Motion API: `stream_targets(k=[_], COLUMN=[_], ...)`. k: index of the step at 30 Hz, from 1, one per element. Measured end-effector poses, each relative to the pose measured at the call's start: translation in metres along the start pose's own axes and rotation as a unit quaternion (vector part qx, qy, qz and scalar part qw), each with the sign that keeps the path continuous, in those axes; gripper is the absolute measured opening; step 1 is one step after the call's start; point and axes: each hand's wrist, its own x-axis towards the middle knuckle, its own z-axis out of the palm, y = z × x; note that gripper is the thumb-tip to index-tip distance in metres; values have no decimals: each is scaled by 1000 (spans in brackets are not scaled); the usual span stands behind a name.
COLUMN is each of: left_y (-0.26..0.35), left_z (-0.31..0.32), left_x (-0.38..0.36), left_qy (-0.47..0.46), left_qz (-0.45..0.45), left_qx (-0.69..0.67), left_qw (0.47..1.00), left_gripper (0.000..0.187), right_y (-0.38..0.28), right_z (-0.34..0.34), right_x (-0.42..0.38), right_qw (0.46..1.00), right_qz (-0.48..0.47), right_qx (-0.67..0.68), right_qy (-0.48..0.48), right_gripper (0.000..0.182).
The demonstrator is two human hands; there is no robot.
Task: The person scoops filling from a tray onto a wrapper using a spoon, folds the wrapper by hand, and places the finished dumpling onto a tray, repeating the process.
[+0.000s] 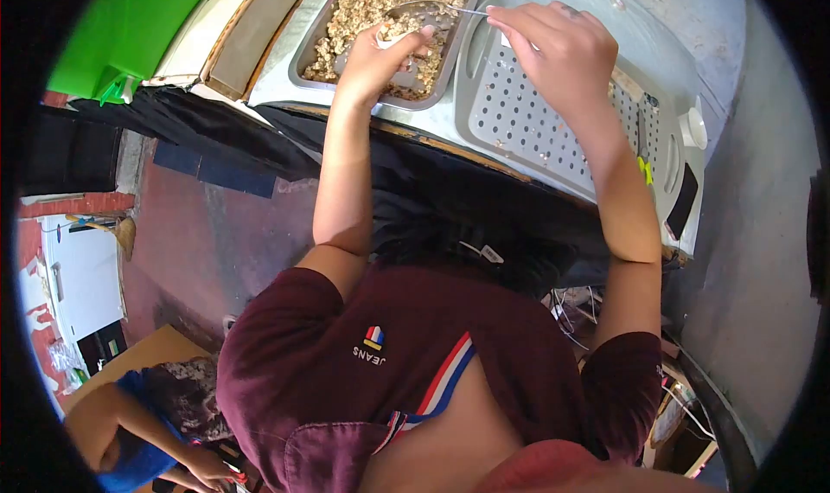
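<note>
A metal tray (pixel 303 56) holds a crumbly, light-brown filling (pixel 389 0). Over its near part, my left hand (pixel 376 60) is cupped around a small white wrapper (pixel 391 41) with some filling on it. My right hand (pixel 558 48) pinches the handle of a metal spoon (pixel 462 10), whose bowl lies close above my left hand at the filling. Beneath my right hand and forearm is a grey perforated tray (pixel 519 117), with crumbs on its surface.
On the perforated tray's right side lies a tool with yellow-green handles (pixel 645 169). A white cup (pixel 692 128) and a dark flat object (pixel 683 201) are beside that tray. A green container (pixel 121 26) stands at upper left. Another person (pixel 147 424) works at lower left.
</note>
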Motion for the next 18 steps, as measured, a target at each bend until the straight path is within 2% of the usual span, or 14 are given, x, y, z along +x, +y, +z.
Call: stream_targets(k=[4, 10, 13, 18], left_y=[0, 3, 2, -2], left_z=[-2, -1, -1, -2], left_x=[-1, -5, -6, -5], left_qy=[-4, 2, 6, 6], left_qz=[-9, -15, -10, 13], left_qx=[-47, -65, -69, -35], left_qw=[999, 998, 998, 999], left_gripper=[18, 16, 15, 16], right_y=[7, 0, 11, 9], right_z=[-1, -15, -8, -13], right_x=[-4, -4, -11, -3], right_qw=[1000, 967, 964, 926], right_qz=[4, 225, 222, 275], right_qx=[12, 84, 103, 141], right_qy=[12, -87, -108, -217], right_gripper=[12, 13, 16, 18])
